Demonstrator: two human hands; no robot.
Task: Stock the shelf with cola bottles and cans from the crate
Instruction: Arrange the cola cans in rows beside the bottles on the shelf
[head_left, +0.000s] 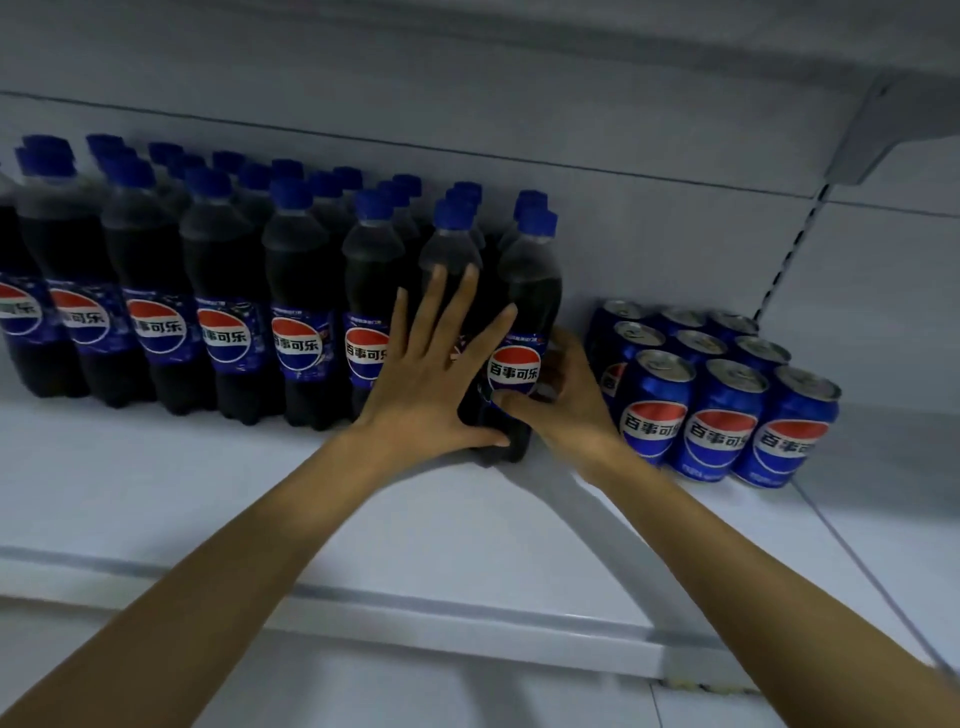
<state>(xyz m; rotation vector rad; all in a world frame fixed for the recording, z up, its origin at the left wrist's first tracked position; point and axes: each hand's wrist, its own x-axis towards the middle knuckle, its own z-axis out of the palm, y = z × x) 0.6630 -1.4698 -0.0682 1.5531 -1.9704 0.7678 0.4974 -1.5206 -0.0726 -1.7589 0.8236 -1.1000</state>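
Observation:
Several rows of dark cola bottles with blue caps stand on the white shelf, filling its left and middle. My left hand lies flat with spread fingers against the front of the second bottle from the right. My right hand grips the lower part of the rightmost front bottle, thumb across its label and fingers curled behind it. Several blue cola cans stand in a block to the right of the bottles. The crate is out of sight.
An upper shelf overhangs the bottles, held by a bracket at the right on a slotted upright. A strip of bare shelf runs in front of the bottles up to the front edge.

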